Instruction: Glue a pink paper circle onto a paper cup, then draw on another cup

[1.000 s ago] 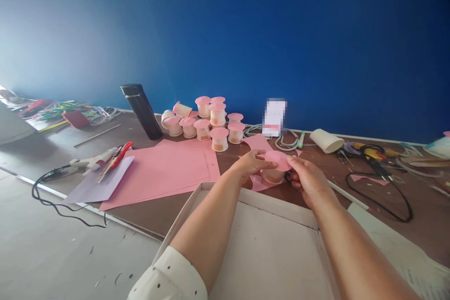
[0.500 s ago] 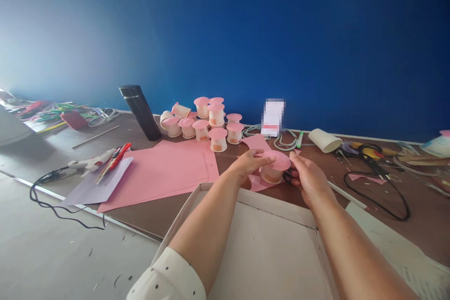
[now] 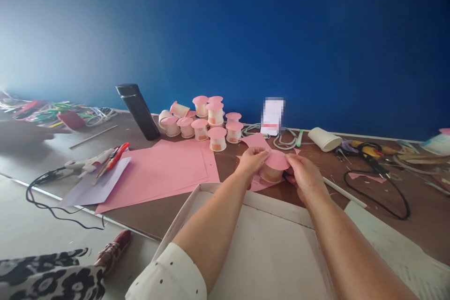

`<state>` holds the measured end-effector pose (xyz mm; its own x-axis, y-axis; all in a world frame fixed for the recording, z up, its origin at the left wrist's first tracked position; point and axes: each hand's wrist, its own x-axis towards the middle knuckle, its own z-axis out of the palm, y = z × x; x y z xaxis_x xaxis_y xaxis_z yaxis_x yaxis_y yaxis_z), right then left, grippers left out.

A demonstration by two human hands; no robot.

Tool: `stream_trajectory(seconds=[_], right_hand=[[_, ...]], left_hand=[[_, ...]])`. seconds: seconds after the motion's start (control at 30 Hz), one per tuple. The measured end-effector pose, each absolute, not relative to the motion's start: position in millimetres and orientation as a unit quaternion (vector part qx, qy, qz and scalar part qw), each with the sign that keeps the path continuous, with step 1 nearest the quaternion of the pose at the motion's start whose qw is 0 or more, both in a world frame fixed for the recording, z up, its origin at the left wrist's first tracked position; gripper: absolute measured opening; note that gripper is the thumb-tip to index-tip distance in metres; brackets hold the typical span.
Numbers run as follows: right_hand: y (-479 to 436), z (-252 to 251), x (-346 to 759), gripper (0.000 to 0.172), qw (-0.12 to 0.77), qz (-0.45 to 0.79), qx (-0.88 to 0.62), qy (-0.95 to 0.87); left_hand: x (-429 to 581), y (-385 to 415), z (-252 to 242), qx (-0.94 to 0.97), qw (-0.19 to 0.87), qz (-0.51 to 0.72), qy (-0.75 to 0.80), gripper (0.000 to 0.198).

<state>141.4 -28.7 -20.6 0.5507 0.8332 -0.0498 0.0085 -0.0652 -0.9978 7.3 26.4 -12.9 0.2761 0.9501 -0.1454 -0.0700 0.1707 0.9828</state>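
Observation:
A white paper cup (image 3: 270,174) stands upside down in front of me, capped by a round pink paper disc (image 3: 276,159) wider than its base. My left hand (image 3: 253,161) pinches the left edge of the disc between thumb and fingers. On the opposite edge, my right hand (image 3: 303,173) holds the disc with thumb and curled fingers. Something dark, mostly hidden, shows beneath the right fingers. Pink paper scraps (image 3: 259,184) lie under and behind the cup. Several similar pink-topped cups (image 3: 217,139) are grouped behind and left of my hands, some stacked.
A shallow white box (image 3: 274,243) lies under my forearms. Leftward are pink sheets (image 3: 168,168), a glue gun (image 3: 89,161), red-handled pliers (image 3: 119,155) and a black flask (image 3: 138,112). A phone (image 3: 272,116), cup (image 3: 324,139) and cable (image 3: 404,197) lie beyond. Someone's leg (image 3: 52,276) shows lower left.
My left fingers have closed in on the disc's left edge, and my right hand has shifted slightly left against it. A person's leg and shoe have come into view at lower left.

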Motion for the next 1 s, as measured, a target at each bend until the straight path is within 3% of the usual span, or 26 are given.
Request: stream_trajectory(seconds=[0.53,1.0], right_hand=[[-26.3,-13.7,135.9,0.051,0.603,0.322,-0.663,-0.306],[-16.0,-16.2,132.1,0.038,0.594,0.307,-0.677,-0.308]], left_hand=[[8.0,26.3,-13.2,0.513,0.611,0.399,0.452,0.037],[11.7,28.8,-17.3,0.485,0.625,0.397,0.465,0.030]])
